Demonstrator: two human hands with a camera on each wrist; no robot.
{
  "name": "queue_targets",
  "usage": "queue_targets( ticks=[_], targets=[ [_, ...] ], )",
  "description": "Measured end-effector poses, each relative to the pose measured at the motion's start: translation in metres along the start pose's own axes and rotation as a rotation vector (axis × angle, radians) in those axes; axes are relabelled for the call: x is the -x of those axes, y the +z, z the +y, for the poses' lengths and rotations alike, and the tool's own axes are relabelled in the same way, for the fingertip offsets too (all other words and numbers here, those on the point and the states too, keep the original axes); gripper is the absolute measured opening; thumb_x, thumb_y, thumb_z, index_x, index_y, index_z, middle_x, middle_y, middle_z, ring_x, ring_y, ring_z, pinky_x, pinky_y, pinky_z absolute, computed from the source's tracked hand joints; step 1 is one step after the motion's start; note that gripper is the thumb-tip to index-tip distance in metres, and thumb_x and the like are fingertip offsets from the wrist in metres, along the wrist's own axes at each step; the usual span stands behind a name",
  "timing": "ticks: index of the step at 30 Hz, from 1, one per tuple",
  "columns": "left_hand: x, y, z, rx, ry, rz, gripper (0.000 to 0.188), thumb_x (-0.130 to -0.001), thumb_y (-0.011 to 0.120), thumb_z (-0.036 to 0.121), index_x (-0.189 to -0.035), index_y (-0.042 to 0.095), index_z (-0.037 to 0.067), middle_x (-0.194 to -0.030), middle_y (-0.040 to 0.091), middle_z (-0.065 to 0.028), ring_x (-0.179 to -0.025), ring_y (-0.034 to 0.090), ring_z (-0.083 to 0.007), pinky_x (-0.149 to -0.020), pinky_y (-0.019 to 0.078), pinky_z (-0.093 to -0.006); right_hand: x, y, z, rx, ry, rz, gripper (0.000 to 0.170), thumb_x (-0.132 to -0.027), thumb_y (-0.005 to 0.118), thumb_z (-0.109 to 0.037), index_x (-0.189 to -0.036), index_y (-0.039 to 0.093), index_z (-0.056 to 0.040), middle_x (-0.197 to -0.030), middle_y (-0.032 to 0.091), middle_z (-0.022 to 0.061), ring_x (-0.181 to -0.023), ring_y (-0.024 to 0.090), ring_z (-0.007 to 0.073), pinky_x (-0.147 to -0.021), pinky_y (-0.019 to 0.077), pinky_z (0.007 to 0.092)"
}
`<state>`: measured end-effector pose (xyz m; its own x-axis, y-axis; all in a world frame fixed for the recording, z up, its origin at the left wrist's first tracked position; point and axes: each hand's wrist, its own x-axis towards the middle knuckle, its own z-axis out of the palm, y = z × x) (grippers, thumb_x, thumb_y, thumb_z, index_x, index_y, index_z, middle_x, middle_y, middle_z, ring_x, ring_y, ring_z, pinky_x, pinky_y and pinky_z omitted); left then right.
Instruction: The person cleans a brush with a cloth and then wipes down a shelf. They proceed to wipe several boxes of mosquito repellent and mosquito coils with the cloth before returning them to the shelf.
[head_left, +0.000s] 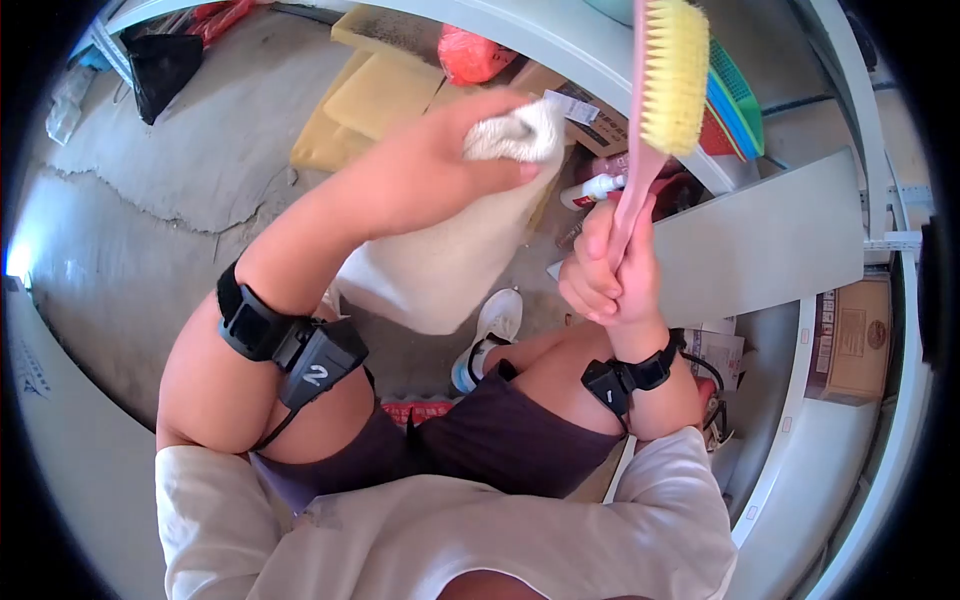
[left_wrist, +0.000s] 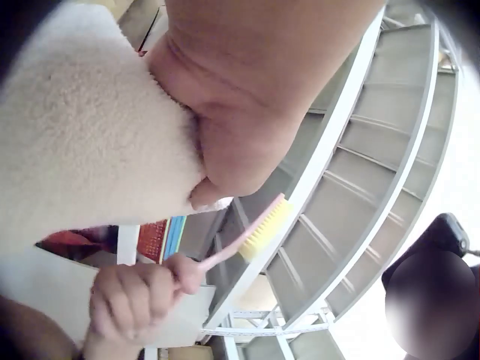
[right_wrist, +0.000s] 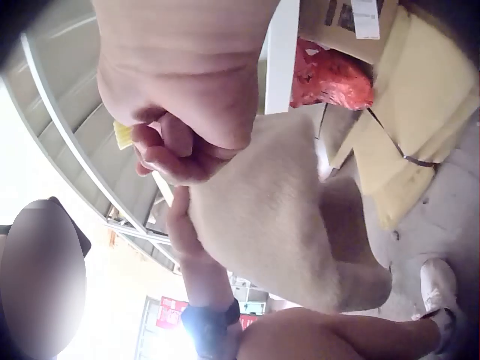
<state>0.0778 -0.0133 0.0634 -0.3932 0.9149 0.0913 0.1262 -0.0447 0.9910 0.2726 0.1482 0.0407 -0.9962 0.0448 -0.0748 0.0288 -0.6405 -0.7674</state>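
Observation:
A cream towel (head_left: 430,270) hangs from my left hand (head_left: 440,170), which grips its bunched top between thumb and fingers. Below the hand the cloth spreads down over the floor side of the head view. My right hand (head_left: 612,265) holds a pink-handled scrub brush (head_left: 670,80) upright by its handle, its yellow bristles facing right. In the left wrist view the brush (left_wrist: 266,229) is tilted beyond the towel (left_wrist: 90,142). The right wrist view shows curled fingers (right_wrist: 161,157), with most of the brush hidden behind them.
A white metal shelf frame (head_left: 560,50) runs across the top. Beneath it lie yellow foam sheets (head_left: 375,95), a red plastic bag (head_left: 472,55), a cardboard box (head_left: 600,130) and a white bottle (head_left: 592,191). A grey panel (head_left: 770,240) leans at right, near another carton (head_left: 855,340).

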Motion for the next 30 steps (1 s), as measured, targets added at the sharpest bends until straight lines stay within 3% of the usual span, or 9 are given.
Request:
queue_targets(
  ticks=[5,8,9,13,18,21,24,28,30],
  targets=[
    [-0.002,0.017,-0.007,0.115,0.082,-0.185,0.048,-0.093,0.071,0.026,-0.135,0.058,0.007,-0.112,0.067,-0.0056,-0.107,0.060,-0.0124,-0.096,0.0468,-0.0307,-0.008,0.017,0.004,0.399,0.348,0.203,0.076,-0.101,0.022,-0.068,-0.100,0.058,-0.0008,-0.051,0.042,0.0010,-0.036,0.039,0.0119,-0.040,0.0358,0.0266],
    [-0.005,0.021,-0.009,0.020,0.050,-0.134,0.040,-0.094,0.070,0.025,-0.129,0.063,0.007,-0.109,0.068,-0.0051,-0.104,0.061,-0.0126,-0.096,0.0470,-0.0305,-0.013,0.020,0.009,0.623,0.229,0.159,0.078,-0.103,0.019,-0.066,-0.100,0.060,0.0004,-0.056,0.049,0.0028,-0.042,0.047,0.0131,-0.045,0.0410,0.0258],
    [-0.005,0.022,-0.012,0.004,0.044,-0.075,0.033,-0.094,0.069,0.026,-0.118,0.068,0.004,-0.103,0.071,-0.0079,-0.098,0.065,-0.0132,-0.091,0.0495,-0.0311,-0.012,0.016,0.006,0.653,0.192,0.140,0.063,-0.106,0.031,-0.054,-0.099,0.062,0.0002,-0.066,0.056,0.0050,-0.059,0.059,0.0127,-0.057,0.0474,0.0251],
    [-0.004,0.026,-0.010,-0.374,0.002,-0.019,0.027,-0.092,0.064,0.025,-0.100,0.069,0.000,-0.079,0.072,-0.0116,-0.082,0.071,-0.0195,-0.080,0.0545,-0.0345,-0.013,-0.006,0.009,0.956,-0.488,0.343,0.031,-0.098,0.063,-0.023,-0.120,0.056,-0.0014,-0.105,0.060,0.0114,-0.091,0.063,0.0161,-0.078,0.0500,0.0271],
    [0.005,0.041,-0.007,-0.771,-0.084,-0.221,0.020,-0.089,0.058,0.021,-0.088,0.069,0.004,-0.055,0.066,-0.0077,-0.063,0.070,-0.0282,-0.069,0.0573,-0.0392,-0.028,0.016,0.003,1.025,-0.851,0.252,0.063,-0.085,0.078,-0.009,-0.138,0.044,-0.0027,-0.133,0.049,0.0131,-0.104,0.063,0.0210,-0.088,0.0518,0.0305],
    [0.005,0.052,-0.014,-0.822,-0.077,-0.323,0.018,-0.089,0.057,0.019,-0.090,0.070,0.007,-0.054,0.065,-0.0074,-0.058,0.069,-0.0277,-0.066,0.0573,-0.0402,-0.026,0.008,0.004,1.208,-0.692,0.162,0.047,-0.089,0.074,-0.012,-0.131,0.054,-0.0016,-0.131,0.052,0.0116,-0.099,0.066,0.0197,-0.087,0.0534,0.0313],
    [0.003,0.050,-0.005,-0.596,-0.242,-0.396,0.025,-0.088,0.061,0.023,-0.090,0.071,0.001,-0.081,0.070,-0.0210,-0.081,0.070,-0.0370,-0.075,0.0572,-0.0457,-0.022,0.000,0.000,0.985,-0.538,0.293,0.035,-0.095,0.067,-0.014,-0.126,0.058,-0.0012,-0.127,0.057,0.0108,-0.097,0.067,0.0192,-0.087,0.0538,0.0320],
    [0.006,0.048,-0.015,-0.711,-0.048,-0.248,0.023,-0.088,0.061,0.022,-0.090,0.071,0.001,-0.082,0.070,-0.0210,-0.081,0.071,-0.0372,-0.075,0.0573,-0.0462,-0.025,-0.008,-0.001,0.814,-0.610,0.282,0.039,-0.105,0.052,-0.028,-0.131,0.051,0.0004,-0.125,0.058,0.0173,-0.093,0.069,0.0273,-0.076,0.0608,0.0381],
    [0.006,0.046,-0.017,-0.754,-0.006,-0.204,0.022,-0.088,0.061,0.021,-0.091,0.071,0.002,-0.083,0.071,-0.0210,-0.082,0.071,-0.0371,-0.075,0.0574,-0.0463,-0.024,-0.005,0.000,0.755,-0.575,0.299,0.041,-0.106,0.047,-0.032,-0.131,0.050,-0.0001,-0.122,0.059,0.0165,-0.097,0.068,0.0292,-0.083,0.0589,0.0430]
  ],
)
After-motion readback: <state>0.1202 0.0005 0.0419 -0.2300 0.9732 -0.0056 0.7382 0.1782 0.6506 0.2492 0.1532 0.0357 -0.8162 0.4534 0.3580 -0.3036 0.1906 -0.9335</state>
